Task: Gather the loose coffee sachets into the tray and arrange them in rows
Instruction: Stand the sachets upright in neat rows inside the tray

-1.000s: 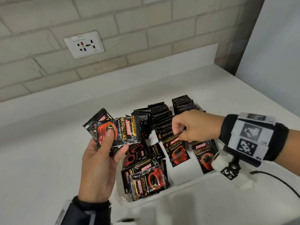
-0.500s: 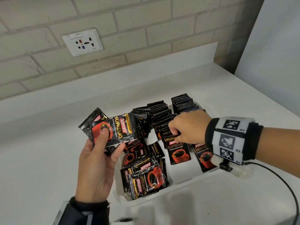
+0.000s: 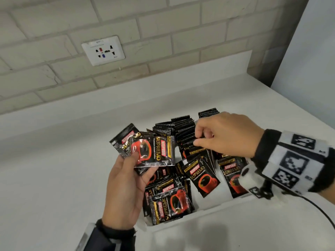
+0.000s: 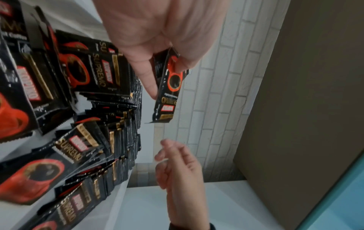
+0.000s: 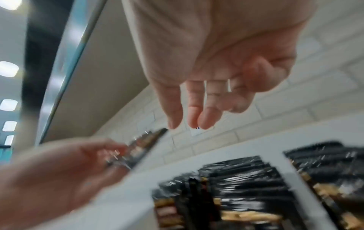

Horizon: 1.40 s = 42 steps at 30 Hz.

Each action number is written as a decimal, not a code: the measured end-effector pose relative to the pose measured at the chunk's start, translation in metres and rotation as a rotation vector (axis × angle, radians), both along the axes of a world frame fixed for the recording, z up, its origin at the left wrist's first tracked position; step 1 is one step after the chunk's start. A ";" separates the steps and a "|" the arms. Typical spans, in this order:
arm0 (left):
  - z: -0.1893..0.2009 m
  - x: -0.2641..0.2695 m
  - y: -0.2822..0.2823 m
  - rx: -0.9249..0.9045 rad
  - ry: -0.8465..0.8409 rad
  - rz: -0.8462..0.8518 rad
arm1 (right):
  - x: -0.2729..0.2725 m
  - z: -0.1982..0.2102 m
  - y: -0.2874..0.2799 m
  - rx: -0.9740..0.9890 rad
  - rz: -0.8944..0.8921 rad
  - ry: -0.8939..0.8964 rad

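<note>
The left hand point(image 3: 126, 185) pinched a small fan of sachets point(image 3: 154, 151) left of centre, likely as a supply. The right hand point(image 3: 226, 136), fingers loosely curled and empty, hovered over the upright rows point(image 3: 183, 131) in the tray point(image 3: 208, 212) on the bench point(image 3: 54, 169), seemingly ready to take one.

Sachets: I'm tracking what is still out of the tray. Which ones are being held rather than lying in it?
The fanned sachets that the left hand holds beside the tray, thumb on the front one. All others lie or stand in the tray.

One tray point(image 3: 208, 213), two hands — sachets too many and overlapped to count.
</note>
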<state>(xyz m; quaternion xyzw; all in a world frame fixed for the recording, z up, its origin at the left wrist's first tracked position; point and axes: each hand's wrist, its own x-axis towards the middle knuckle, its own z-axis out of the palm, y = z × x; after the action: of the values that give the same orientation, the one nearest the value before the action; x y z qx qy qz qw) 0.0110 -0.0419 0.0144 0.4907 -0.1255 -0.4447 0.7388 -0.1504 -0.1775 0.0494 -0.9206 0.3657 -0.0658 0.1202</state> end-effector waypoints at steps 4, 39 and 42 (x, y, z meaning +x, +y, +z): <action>0.001 -0.019 -0.008 -0.028 -0.068 -0.063 | -0.001 0.010 0.021 0.474 -0.045 -0.318; 0.005 -0.030 -0.023 -0.072 0.006 -0.250 | -0.005 -0.028 0.049 1.141 -0.100 -0.863; 0.004 -0.035 -0.022 -0.070 -0.136 -0.341 | -0.004 -0.029 0.051 1.166 -0.094 -0.844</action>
<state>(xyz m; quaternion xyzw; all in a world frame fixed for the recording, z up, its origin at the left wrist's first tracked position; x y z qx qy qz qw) -0.0239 -0.0635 0.0187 0.4654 -0.2720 -0.5246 0.6590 -0.1545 -0.1262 0.0201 -0.5859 0.3027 -0.2151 0.7203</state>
